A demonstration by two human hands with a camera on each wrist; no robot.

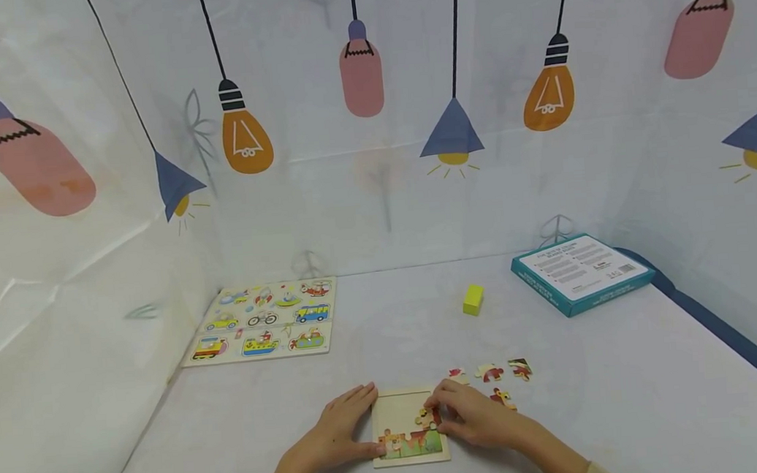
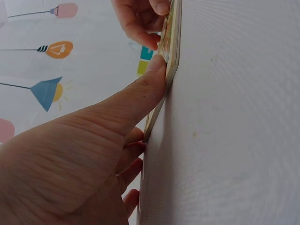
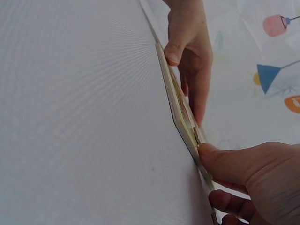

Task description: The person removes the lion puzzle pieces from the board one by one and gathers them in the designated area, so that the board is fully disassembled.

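A small wooden puzzle tray (image 1: 400, 405) lies on the table between both hands, with joined animal-picture pieces (image 1: 411, 444) along its lower part. The left hand (image 1: 341, 428) rests at the tray's left side: fairly straight fingers lie by the upper left corner, and the thumb presses at the lower left piece. In the left wrist view that thumb (image 2: 152, 77) lies over the tray's edge. The right hand (image 1: 473, 414) pinches a puzzle piece (image 1: 425, 418) at the tray's right side, just above the joined pieces. Its fingers partly hide that piece. The right wrist view shows the right thumb (image 3: 213, 159) at the tray's rim.
Several loose puzzle pieces (image 1: 490, 372) lie right of the tray. Behind stand a yellow block (image 1: 472, 299) and a teal-edged box (image 1: 582, 273) at the back right. A wooden vehicle picture board (image 1: 263, 332) lies at the back left. A lamp-printed sheet (image 1: 324, 218) encloses the white table.
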